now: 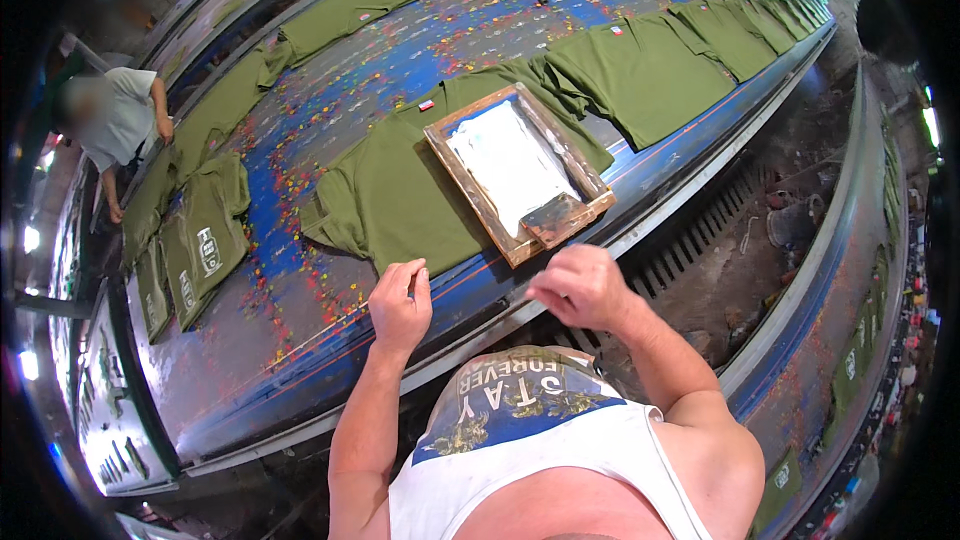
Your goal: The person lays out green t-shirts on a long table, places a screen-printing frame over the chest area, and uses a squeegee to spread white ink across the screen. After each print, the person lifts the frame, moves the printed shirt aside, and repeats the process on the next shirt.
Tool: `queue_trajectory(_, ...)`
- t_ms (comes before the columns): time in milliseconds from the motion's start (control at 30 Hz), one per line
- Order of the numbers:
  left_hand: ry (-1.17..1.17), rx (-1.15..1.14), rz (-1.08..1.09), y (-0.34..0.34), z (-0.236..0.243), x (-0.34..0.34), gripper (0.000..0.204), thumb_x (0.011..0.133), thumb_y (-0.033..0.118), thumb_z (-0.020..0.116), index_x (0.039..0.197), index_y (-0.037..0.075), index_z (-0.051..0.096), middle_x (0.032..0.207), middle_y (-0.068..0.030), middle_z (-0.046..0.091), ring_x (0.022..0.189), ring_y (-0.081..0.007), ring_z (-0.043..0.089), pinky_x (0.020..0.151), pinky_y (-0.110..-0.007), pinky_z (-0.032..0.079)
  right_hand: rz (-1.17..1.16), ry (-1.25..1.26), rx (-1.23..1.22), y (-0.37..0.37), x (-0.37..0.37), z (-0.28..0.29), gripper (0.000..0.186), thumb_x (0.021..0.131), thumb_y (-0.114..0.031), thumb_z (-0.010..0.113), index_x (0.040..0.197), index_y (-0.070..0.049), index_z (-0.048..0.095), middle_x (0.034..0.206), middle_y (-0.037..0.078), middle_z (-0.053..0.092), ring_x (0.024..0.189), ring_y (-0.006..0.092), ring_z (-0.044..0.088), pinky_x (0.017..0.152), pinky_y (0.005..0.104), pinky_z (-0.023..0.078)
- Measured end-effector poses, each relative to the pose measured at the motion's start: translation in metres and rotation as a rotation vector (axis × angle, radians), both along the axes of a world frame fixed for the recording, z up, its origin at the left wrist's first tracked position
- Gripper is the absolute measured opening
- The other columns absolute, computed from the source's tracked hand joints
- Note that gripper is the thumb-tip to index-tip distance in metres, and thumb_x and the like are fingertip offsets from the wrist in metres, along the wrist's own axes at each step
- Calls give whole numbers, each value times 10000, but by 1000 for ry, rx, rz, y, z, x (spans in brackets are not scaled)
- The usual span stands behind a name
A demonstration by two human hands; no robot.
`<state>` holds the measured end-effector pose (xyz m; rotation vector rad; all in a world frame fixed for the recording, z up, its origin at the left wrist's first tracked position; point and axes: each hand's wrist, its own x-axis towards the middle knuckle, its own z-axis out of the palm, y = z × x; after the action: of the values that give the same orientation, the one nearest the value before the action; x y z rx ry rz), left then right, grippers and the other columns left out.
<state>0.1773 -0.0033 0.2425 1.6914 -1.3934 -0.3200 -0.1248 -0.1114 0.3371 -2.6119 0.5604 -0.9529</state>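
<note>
Olive-green cotton T-shirts lie in rows along the long, paint-speckled blue printing surface (330, 130) in your head view, and the far ends of both rows bend away into the rim, where you cannot make out detail. A person in a pale shirt (115, 120) at the far left is blurred and partly cut off by the edge.

Nearest you, one olive-green T-shirt (400, 190) lies flat with a small red-and-white neck label (427, 105) at its collar. The next shirt to the right (640, 70) carries a like label (617, 31). At the left end, folded green shirts (205, 240) show pale printed emblems, too small to read.

A rectangular wooden-framed printing screen with a whitish mesh (515, 170) rests tilted across the nearest shirt's right half. At its near corner a dark squeegee-like tool (555, 218) lies inside the frame; its exact shape is hard to tell.

Your left hand (400, 302) hovers at the shirt's near hem, its fingers (412, 272) drawn narrow together, pinched at or just above the cloth; whether they grip it you cannot tell. Your right hand (582, 287) is loosely curled, holding nothing visible, just below the frame's near corner and apart from it.
</note>
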Motion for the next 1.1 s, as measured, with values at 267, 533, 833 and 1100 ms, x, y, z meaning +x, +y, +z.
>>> queue_trajectory(267, -54, -176, -101, -70, -19, -30, 427, 973, 57, 754, 1390, -30, 718, 1435, -215, 725, 1340, -421, 659, 1172, -515, 530, -150, 483, -1, -46, -27, 20, 436, 772, -120, 943, 1182, -101, 797, 1215, 87, 758, 1184, 334, 709, 1017, 462, 594)
queue_trajectory(533, -451, -20, -23, -118, -13, -60, 411, 979, 59, 661, 1370, -46, 735, 1541, -170, 669, 1454, -411, 576, 1239, -551, 451, 19, 533, 6, -110, -34, -3, 419, 849, -12, 728, 1261, -62, 781, 1201, 126, 746, 1210, 362, 685, 1065, 489, 556)
queue_trajectory(833, -436, 131, 140, -132, -1, -84, 338, 924, 0, 652, 1227, -34, 796, 1456, -132, 728, 1364, -375, 640, 1199, -540, 477, 512, 418, 253, -208, -23, -23, 336, 873, 22, 739, 1205, 3, 786, 1128, 182, 761, 1147, 405, 721, 1004, 486, 593)
queue_trajectory(1100, -485, 180, 287, -145, 6, -104, 307, 889, -39, 636, 1137, -38, 817, 1376, -142, 775, 1269, -358, 683, 1146, -507, 507, 477, 365, 104, -301, 47, -38, 313, 945, 9, 695, 1237, -22, 802, 1097, 190, 751, 1095, 433, 716, 974, 527, 583)
